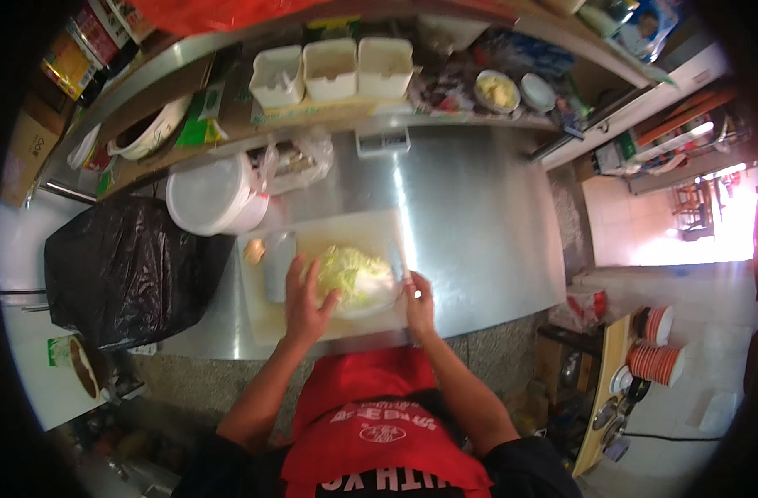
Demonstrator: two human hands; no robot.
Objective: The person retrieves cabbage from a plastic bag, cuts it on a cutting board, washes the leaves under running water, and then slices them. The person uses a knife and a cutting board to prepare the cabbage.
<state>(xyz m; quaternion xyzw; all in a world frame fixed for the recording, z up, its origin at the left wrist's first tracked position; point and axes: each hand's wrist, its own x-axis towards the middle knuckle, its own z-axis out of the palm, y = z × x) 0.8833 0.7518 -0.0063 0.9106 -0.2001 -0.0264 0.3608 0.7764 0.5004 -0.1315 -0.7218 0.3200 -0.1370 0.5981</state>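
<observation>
A pale green and white leafy vegetable, perhaps a Chinese cabbage [354, 281], lies on a light cutting board [329, 227] on the steel table. My left hand [305, 299], fingers spread, is at the leafy left side of it. In my right hand [419, 302], near the board's right edge, is a small knife [396, 258], its blade pointing away from me beside the cabbage's white end. On the board's left part lies a broad cleaver-like metal blade [281, 267], partly hidden by my left hand. A small tan lump [254, 251] sits at the board's left edge.
A white lidded plastic tub [208, 193], a clear plastic bag [295, 163] and a black plastic bag [136, 267] stand to the left. At the table's back lies a small scale [383, 142]. Above it, a shelf [329, 113] holds white containers [330, 68] and a bowl [497, 91].
</observation>
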